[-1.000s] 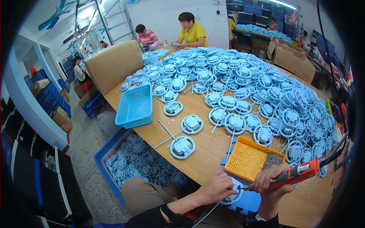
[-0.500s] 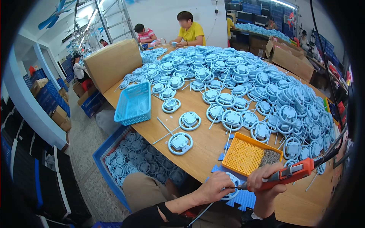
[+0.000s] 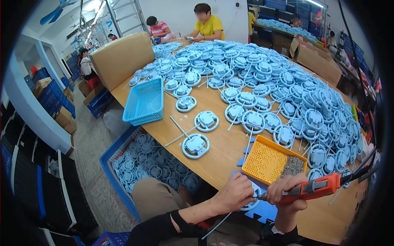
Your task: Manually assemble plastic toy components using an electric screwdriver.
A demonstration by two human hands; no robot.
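Note:
My right hand (image 3: 288,192) is wrapped round a red-orange electric screwdriver (image 3: 318,187), held nearly level with its bit pointing left. The bit's tip meets a light blue wheel-shaped plastic part (image 3: 256,192) beside my left fingers. My left hand (image 3: 234,192) is closed on this part, its curled fingers covering most of it; whether they also pinch a screw is hidden. A thin light blue stem (image 3: 216,226) slants down from beneath that hand. Under the part lies a blue foam mat (image 3: 266,211). Just beyond is a yellow-orange tray (image 3: 256,177) with small grey screws (image 3: 294,165) at its right end.
A large pile of similar light blue parts (image 3: 262,67) covers the wooden table (image 3: 213,166). A blue basket (image 3: 143,102) stands at the left edge, near a cardboard box (image 3: 121,59). Below, a blue crate (image 3: 107,158) holds more parts. Two people sit across the table.
The view has shifted slightly. My left hand has risen a little, its knuckles now higher over the part. The screwdriver stays at the part, in my right hand.

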